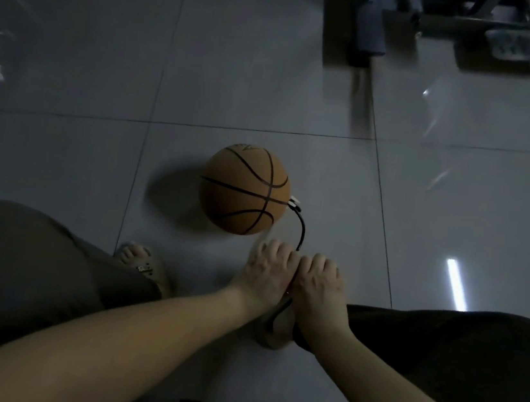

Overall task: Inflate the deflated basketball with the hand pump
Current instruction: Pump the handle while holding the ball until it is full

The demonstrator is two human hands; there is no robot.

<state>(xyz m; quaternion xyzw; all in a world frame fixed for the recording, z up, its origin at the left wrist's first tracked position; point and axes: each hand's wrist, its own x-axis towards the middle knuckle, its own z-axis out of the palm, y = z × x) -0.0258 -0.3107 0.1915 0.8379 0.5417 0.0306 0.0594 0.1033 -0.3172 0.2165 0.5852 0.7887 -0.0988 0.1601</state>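
An orange basketball point(245, 188) with black seams rests on the grey tiled floor in the middle of the view. A short black hose point(301, 231) runs from a connector on the ball's right side down toward my hands. My left hand point(266, 273) and my right hand point(318, 282) sit side by side just below the ball, fingers curled down over the pump handle. The handle and the pump body are hidden beneath my hands.
My sandalled left foot point(139, 263) is on the floor to the left; another sandal point(275, 328) shows below my hands. My knees in dark trousers fill both lower corners. Metal exercise equipment point(465, 28) stands at the back right.
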